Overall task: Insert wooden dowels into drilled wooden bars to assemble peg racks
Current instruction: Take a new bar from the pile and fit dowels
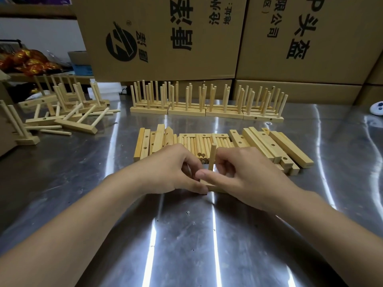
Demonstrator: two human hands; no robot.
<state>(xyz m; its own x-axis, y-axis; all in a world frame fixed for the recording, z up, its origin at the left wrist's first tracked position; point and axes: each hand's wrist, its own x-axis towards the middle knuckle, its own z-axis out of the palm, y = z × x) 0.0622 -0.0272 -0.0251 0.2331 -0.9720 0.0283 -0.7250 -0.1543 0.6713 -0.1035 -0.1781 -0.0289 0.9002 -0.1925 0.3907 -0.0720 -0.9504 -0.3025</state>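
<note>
Left hand curled down over a wooden bar lying flat on the steel table, thumb pressed to the bar's front edge, fingers bent over the top and gripping it. Just to the right, one dowel standing upright above the bar, between the two hands. Right hand closed round the lower part of that dowel, fingers curled behind it, forefinger stretched leftward toward the left hand's fingers. Most of the bar hidden beneath both hands. Foot of the dowel hidden too; seated in a hole or not, impossible to tell.

Far left on the table, a loose heap of racks, some tipped over, with a few single dowels scattered beside. Behind that heap, shiny orange and red wrappers. Centre back, a tidy row of finished racks, pegs upright, set end to end in front of stacked cardboard boxes. Between that row and the hands, the stock: drilled bars stacked at the left, loose dowels laid side by side in the middle, more drilled bars fanned out at the right. At the far right edge, a small white device with blue buttons.
</note>
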